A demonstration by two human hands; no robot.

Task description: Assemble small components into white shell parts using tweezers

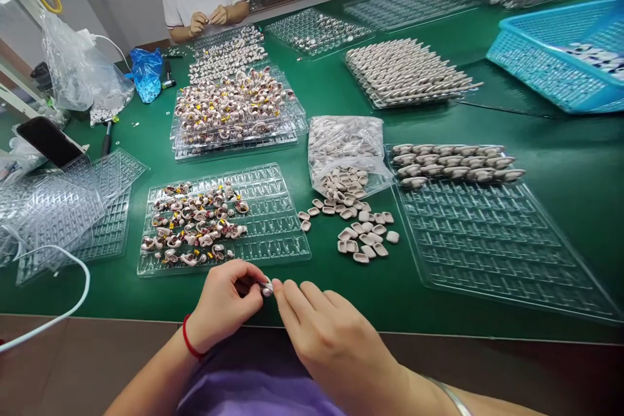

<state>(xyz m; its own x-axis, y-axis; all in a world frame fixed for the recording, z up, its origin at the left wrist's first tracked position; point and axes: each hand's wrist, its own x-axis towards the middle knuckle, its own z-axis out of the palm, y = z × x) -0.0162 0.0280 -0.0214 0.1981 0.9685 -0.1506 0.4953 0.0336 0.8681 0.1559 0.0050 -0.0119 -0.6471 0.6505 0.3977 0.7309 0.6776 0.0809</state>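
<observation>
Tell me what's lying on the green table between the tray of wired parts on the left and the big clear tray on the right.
In the head view, loose beige shells lie scattered there, spilling from an open plastic bag.

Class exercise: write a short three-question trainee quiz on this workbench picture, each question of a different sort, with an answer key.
1. True or false: both hands pinch one small part at the table edge.
2. The loose pale shells lie: A in the blue basket, B on the green table between two clear trays, C on the phone.
3. Fill in: the left hand's wrist wears a ___ band.

Key: 1 true; 2 B; 3 red. The right hand meets it fingertip to fingertip.
</observation>
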